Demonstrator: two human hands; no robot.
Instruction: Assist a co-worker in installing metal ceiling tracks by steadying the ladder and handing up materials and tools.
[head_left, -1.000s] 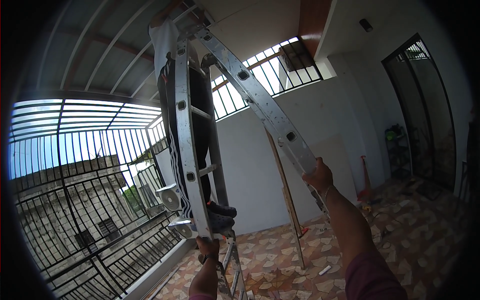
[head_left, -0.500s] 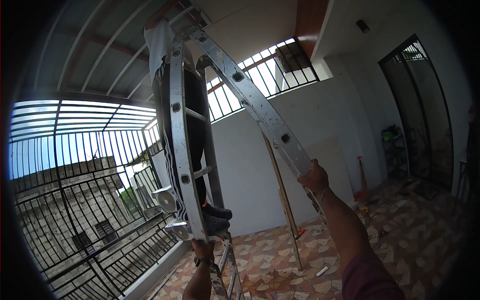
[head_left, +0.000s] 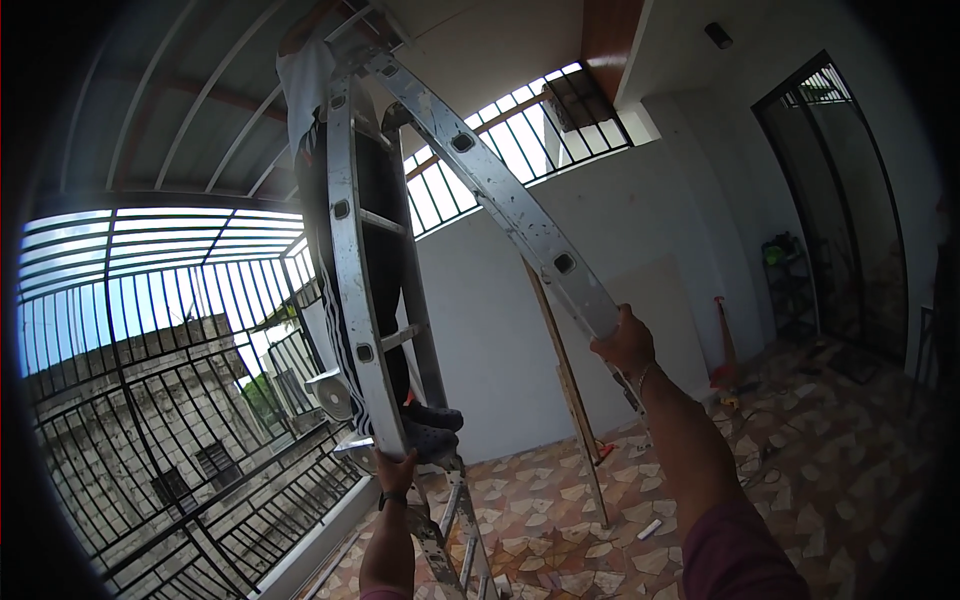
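Note:
A tall aluminium stepladder (head_left: 352, 250) rises in front of me to the ceiling. Another person in dark striped trousers and dark shoes (head_left: 433, 428) stands on its rungs, upper body near the roof. My left hand (head_left: 397, 472) grips the near rail low down, just under the person's shoes. My right hand (head_left: 625, 343) holds the slanted rear rail (head_left: 505, 195) of the ladder at about head height. Both arms reach up from the lower edge.
A black metal window grille (head_left: 170, 400) fills the left wall. A wooden plank (head_left: 570, 390) leans on the white back wall. A patterned tile floor (head_left: 800, 470) has tools and scraps near the wall, a dark gate (head_left: 850, 200) stands at right.
The view has shifted slightly; the ladder looks closer and steeper. Both hands keep their hold on the rails, the right one a little lower in the picture.

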